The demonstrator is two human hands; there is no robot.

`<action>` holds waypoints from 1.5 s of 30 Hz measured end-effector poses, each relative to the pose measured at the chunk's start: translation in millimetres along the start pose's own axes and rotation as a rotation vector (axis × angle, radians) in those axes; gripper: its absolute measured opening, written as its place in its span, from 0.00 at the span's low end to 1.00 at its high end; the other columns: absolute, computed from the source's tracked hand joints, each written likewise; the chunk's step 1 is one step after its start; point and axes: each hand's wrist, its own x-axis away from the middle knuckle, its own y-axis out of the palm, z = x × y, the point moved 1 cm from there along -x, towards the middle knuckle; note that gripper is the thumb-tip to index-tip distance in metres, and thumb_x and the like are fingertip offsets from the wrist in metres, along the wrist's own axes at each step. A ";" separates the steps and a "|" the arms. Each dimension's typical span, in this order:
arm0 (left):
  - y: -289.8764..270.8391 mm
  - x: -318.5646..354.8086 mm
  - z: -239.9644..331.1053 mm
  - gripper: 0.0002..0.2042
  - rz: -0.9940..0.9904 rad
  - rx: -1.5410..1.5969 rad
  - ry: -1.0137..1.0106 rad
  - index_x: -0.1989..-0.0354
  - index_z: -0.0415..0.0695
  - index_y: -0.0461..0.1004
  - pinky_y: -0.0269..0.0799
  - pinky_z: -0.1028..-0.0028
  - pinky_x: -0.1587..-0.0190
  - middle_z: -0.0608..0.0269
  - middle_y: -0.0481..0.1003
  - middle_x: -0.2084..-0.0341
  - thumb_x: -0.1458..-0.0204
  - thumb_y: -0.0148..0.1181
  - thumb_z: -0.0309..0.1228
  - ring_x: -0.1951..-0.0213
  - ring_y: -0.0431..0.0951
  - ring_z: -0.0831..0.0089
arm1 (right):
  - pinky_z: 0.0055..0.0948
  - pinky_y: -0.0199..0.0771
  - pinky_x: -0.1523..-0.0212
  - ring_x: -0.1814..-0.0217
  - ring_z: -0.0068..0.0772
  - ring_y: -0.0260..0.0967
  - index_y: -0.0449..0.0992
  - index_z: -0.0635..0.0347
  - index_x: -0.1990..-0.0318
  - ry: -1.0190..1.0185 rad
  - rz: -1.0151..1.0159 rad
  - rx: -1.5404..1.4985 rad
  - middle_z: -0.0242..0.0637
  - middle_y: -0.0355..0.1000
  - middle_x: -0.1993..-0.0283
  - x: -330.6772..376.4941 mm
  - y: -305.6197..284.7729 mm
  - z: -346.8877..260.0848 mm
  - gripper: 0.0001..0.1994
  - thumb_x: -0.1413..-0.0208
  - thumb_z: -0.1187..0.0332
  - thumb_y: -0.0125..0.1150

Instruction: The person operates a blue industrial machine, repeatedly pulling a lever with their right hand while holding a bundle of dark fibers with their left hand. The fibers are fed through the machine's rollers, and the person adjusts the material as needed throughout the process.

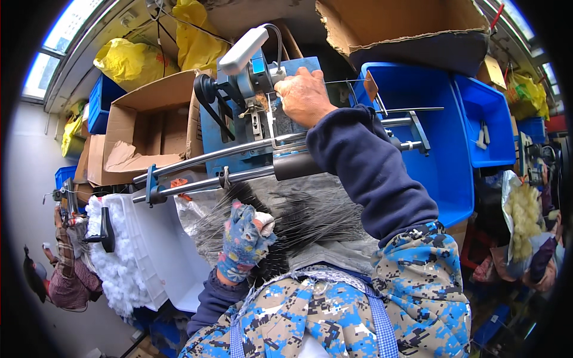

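Note:
My left hand (pixel 243 240), in a worn blue flowered glove with bare or wrapped fingertips, is closed in a fist over my lap. Around it spreads a pile of thin grey wires (pixel 316 209) with black bristles among them; what the fist holds is hidden. Farther up, my bare right hand (pixel 304 98) reaches onto a blue bench machine (pixel 233 134) with a motor and a black pulley. Its fingers curl over the machine's metal head, and the part beneath them is covered. Two steel rails (pixel 239 175) run across between my hands.
An open cardboard box (pixel 149 116) stands left of the machine, large blue bins (pixel 441 179) on the right. A white tub (pixel 173 250) and white fluffy fibre (pixel 116 262) lie lower left. Another torn carton (pixel 412 30) is behind. People work at both sides.

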 end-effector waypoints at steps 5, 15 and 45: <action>-3.9 -1.4 3.9 0.12 0.030 -0.069 0.042 0.69 0.47 0.73 0.65 0.64 0.69 0.64 0.72 0.76 0.66 0.63 0.22 0.72 0.71 0.60 | 0.46 0.52 0.54 0.53 0.42 0.61 0.77 0.54 0.66 0.118 -0.112 0.076 0.36 0.72 0.62 2.0 -9.6 3.2 0.09 0.55 0.69 0.52; -2.6 -2.5 6.9 0.14 0.019 -0.035 0.045 0.70 0.46 0.73 0.66 0.66 0.71 0.61 0.72 0.77 0.68 0.62 0.18 0.74 0.72 0.59 | 0.44 0.60 0.50 0.44 0.48 0.54 0.68 0.68 0.54 0.127 -0.031 0.068 0.49 0.53 0.45 56.2 -27.7 0.0 0.27 0.61 0.61 0.66; -18.4 5.0 11.7 0.14 0.044 -0.086 0.023 0.70 0.46 0.73 0.66 0.65 0.71 0.63 0.73 0.76 0.69 0.63 0.22 0.74 0.72 0.61 | 0.36 0.74 0.67 0.67 0.50 0.72 0.55 0.77 0.44 0.067 -0.135 -0.106 0.58 0.62 0.57 31.7 -3.4 -47.0 0.33 0.50 0.57 0.56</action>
